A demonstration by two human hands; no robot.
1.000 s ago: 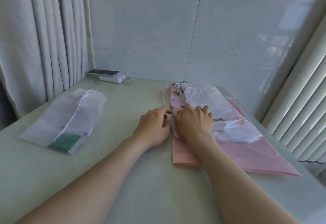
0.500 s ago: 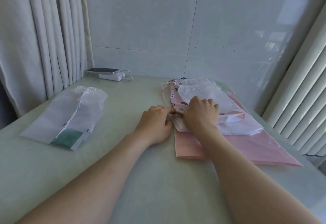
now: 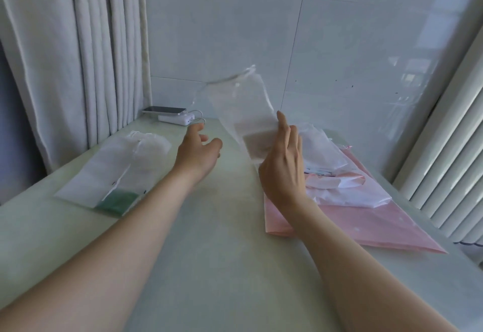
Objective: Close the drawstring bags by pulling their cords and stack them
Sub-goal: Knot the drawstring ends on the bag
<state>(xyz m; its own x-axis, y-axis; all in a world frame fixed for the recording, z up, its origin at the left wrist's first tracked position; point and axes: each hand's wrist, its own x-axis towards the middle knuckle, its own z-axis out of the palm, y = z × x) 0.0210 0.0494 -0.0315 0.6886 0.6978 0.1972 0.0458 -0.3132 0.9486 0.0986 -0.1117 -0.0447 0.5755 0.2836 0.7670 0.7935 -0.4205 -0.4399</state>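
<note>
My right hand (image 3: pixel 283 164) holds a sheer white drawstring bag (image 3: pixel 243 102) by its lower end. The bag is lifted off the table, stands nearly upright and is blurred by motion, its corded mouth at the top. My left hand (image 3: pixel 197 152) hovers just left of it above the table, fingers loosely spread, holding nothing. A pile of white bags (image 3: pixel 337 175) lies to the right on a flat pink bag (image 3: pixel 366 224). At the left lie stacked sheer bags (image 3: pixel 117 172) with gathered mouths, one with a green patch showing through.
The pale green table (image 3: pixel 222 253) runs to a tiled wall. A phone (image 3: pixel 164 109) rests on a white power bank (image 3: pixel 176 118) in the far left corner. A curtain (image 3: pixel 65 57) hangs at the left, and white slats (image 3: pixel 449 162) stand at the right.
Both hands have left the pile. My right hand has raised one sheer white bag into the air, and my left hand has moved up and to the left, open.
</note>
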